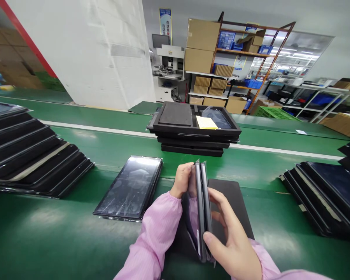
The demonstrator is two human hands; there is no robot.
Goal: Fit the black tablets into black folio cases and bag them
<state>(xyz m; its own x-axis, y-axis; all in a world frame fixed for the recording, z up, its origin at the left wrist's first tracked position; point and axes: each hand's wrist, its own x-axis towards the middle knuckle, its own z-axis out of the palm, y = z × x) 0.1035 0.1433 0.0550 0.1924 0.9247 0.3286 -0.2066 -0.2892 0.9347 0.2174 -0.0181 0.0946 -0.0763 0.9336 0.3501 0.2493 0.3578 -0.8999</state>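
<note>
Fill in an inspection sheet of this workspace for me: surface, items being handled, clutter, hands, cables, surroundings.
Surface: glossy green, crossed by a white line; black sheet under the hands.
Handled items: thin flat panels, held on edge.
Clutter: dark glossy panel lying flat; left stack; right stack; black tray stack ahead, yellow paper on top.
Hands: left hand grips the panels' far end; right hand holds their right side, thumb on the near part.
Cables: nothing seen on the surface.
Surroundings: shelf rack with boxes and blue crates; monitor.
</note>
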